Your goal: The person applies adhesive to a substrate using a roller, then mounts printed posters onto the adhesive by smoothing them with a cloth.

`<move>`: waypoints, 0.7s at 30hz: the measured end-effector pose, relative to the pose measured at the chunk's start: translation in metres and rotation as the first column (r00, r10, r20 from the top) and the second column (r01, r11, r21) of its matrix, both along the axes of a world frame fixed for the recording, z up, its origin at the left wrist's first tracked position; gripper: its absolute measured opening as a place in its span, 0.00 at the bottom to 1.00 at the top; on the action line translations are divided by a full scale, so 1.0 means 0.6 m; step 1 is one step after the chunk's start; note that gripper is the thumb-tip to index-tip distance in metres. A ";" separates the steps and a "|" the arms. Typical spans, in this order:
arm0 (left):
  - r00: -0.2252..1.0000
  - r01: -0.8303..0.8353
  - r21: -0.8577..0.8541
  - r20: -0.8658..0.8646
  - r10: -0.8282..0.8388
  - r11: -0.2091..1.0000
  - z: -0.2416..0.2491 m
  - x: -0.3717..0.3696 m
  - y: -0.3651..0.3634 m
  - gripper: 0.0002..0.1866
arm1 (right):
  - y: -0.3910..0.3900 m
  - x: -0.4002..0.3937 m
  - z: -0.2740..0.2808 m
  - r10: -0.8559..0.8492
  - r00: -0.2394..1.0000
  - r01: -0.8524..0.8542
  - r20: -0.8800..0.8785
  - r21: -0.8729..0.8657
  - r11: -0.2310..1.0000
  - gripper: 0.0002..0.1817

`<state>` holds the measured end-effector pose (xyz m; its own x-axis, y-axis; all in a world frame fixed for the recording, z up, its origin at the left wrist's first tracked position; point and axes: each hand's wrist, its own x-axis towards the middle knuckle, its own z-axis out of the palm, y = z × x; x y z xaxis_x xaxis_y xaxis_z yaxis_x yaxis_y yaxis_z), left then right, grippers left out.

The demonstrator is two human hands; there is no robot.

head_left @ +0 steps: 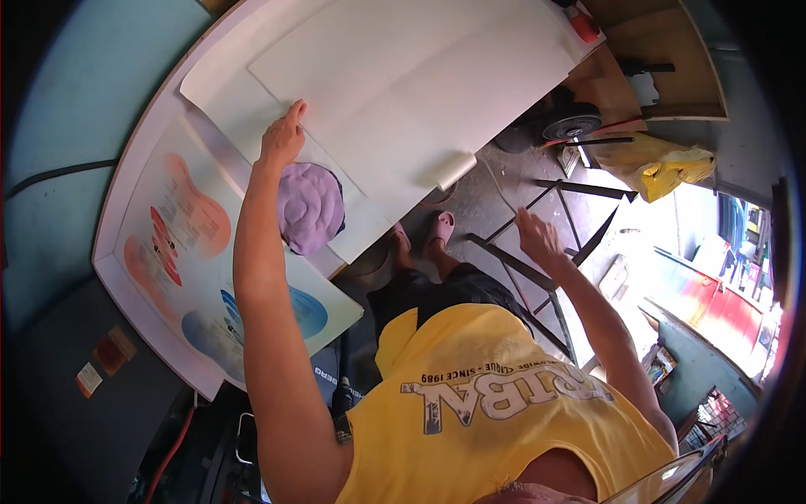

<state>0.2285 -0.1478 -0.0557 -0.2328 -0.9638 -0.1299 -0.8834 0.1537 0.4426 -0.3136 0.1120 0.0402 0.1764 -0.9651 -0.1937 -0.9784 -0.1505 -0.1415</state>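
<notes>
My left hand [284,139] rests on a large white sheet [395,76] by the edge of a second layer, its fingers stretched forward and nothing seen in them. Just below that wrist lies a bunched purple cloth [311,208], partly on the white sheet. One end of the sheet curls into a small roll [453,170] at the table's near edge. My right hand [540,237] hangs in the air off the table, above dark metal bars, with its fingers loosely apart and holding nothing visible.
A printed sheet [168,244] with orange and blue shapes covers the table's left part. Right of the table are a black fan [571,122], a dark metal frame [525,269] and a yellow bag [663,164]. A red-and-black object [583,23] sits at the far right corner.
</notes>
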 end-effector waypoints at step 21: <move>1.000 0.008 0.006 -0.019 -0.008 1.000 0.015 -0.006 0.004 0.31 | -0.206 -0.013 -0.044 0.060 0.990 -0.045 0.127 -0.113 0.993 0.08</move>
<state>0.2248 -0.1456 -0.0468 -0.2430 -0.9611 -0.1313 -0.8735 0.1579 0.4605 -0.3214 -0.0115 0.0139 0.2441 -0.9679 -0.0593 -0.9431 -0.2228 -0.2468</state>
